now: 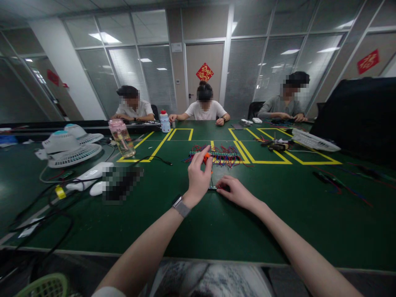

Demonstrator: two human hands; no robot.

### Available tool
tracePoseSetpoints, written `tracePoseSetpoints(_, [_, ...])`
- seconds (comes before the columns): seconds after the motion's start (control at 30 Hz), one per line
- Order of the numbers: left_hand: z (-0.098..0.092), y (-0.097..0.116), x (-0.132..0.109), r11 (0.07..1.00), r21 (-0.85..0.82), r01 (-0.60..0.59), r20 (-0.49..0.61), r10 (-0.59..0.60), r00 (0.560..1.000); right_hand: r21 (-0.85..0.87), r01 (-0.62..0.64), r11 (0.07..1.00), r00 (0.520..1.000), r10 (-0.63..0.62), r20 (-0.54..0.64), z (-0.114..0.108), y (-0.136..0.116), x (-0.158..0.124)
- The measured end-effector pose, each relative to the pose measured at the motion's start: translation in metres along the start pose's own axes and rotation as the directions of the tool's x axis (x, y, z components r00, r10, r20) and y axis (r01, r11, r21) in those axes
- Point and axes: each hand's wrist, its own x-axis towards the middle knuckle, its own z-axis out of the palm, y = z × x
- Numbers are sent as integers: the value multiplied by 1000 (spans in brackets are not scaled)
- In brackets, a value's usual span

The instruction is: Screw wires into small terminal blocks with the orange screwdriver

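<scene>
Pinching an orange-handled tool [206, 158] between thumb and fingertips, the left hand [198, 176] is hovering above the table [278, 222], closed narrowly around the handle. A thin dark shaft is pointing down from it. The shaft's tip is meeting a small dark part [213, 188], which is lying just on the person's side of the heap of wired terminal strips [222, 156]. The right hand [236, 192] is lying low beside that part, fingers nearly flat and fingertips touching it. Whether they are pinching it or only pressing it down cannot be told. A watch [181, 207] is sitting on the left wrist.

Yellow tape lines [262, 161] are running past the heap on both sides. Left of the heap a pink-capped bottle [122, 138] is standing, and farther left two white fans [72, 150] are lying among black cables [37, 208]. Beyond the heap, three people are sitting at the far edge, their hands well apart from the person's own.

The tool looks prone to slipping. The left hand is gripping it high on the handle while the shaft is long and thin, so any sideways lean could be skidding the tip off the part and into the right fingertips just beside it. The part, seemingly steadied by fingertip pressure alone, could also be twisting or sliding away under the push.
</scene>
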Motion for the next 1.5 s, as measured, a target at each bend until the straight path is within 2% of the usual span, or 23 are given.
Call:
tracePoseSetpoints(0.13, [-1, 1, -1, 997, 81, -4, -31, 6, 1000, -1, -2, 1000, 1000, 2, -7, 0, 0, 0])
tracePoseSetpoints(0.33, [2, -2, -2, 999, -28, 19, 15, -18, 1000, 1, -2, 1000, 1000, 2, -1, 0, 1, 0])
tracePoseSetpoints(0.53, [0, 1, 0, 996, 91, -4, -11, 5, 1000, -5, 0, 1000, 1000, 0, -8, 2, 2, 0])
tracePoseSetpoints(0.7, [0, 0, 0, 1000, -15, 12, 51, -11, 999, -10, -2, 1000, 1000, 2, -4, 2, 3, 0])
tracePoseSetpoints(0.97, [-2, 2, 1, 994, 104, 26, -33, -23, 999, -8, -11, 1000, 1000, 11, -4, 2, 2, 0])
tracePoseSetpoints(1.17, [0, -2, 1, 999, -34, 41, 18, -40, 999, -9, -10, 1000, 1000, 10, 1, 1, 2, 0])
tracePoseSetpoints(1.37, [-1, 1, 0, 996, 86, 37, -39, -34, 999, -7, -16, 1000, 1000, 16, 3, 1, 2, 0])
tracePoseSetpoints(1.5, [0, -2, -2, 999, 15, 41, 11, -42, 999, -9, -11, 1000, 1000, 11, 3, 1, 0, 0])
